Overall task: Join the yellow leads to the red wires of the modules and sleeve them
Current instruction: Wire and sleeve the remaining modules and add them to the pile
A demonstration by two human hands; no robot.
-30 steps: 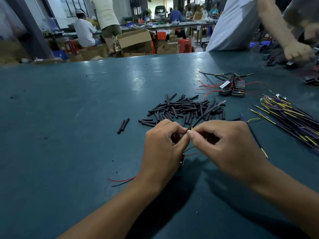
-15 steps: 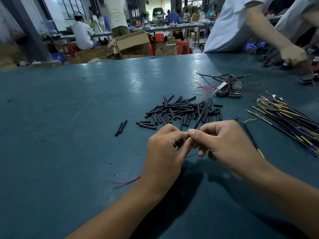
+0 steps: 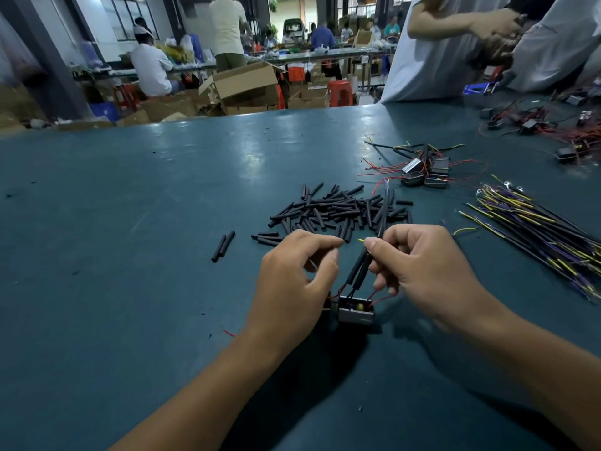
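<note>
A small grey module (image 3: 356, 313) sits on the blue table (image 3: 130, 255) between my hands, with thin red wires looping out of it. Two black sleeves (image 3: 357, 269) rise from it at a slant. My right hand (image 3: 426, 271) pinches a black-sheathed yellow lead (image 3: 383, 211), whose bare yellow tip (image 3: 360, 239) points left. My left hand (image 3: 297, 278) is curled, thumb and forefinger pinched on a red wire (image 3: 340, 290) of the module; most of that wire is hidden by the fingers. A small gap separates the two pinches.
A pile of loose black sleeves (image 3: 335, 209) lies just beyond my hands, with two more (image 3: 223, 245) to the left. Other modules (image 3: 426, 174) and a bundle of yellow and purple leads (image 3: 536, 229) lie right. Another person's hands (image 3: 494, 30) work far right.
My hands were pinched together at the fingertips; now they have drawn apart and lifted, uncovering the module and its sleeves. The view has tilted down and closer.
</note>
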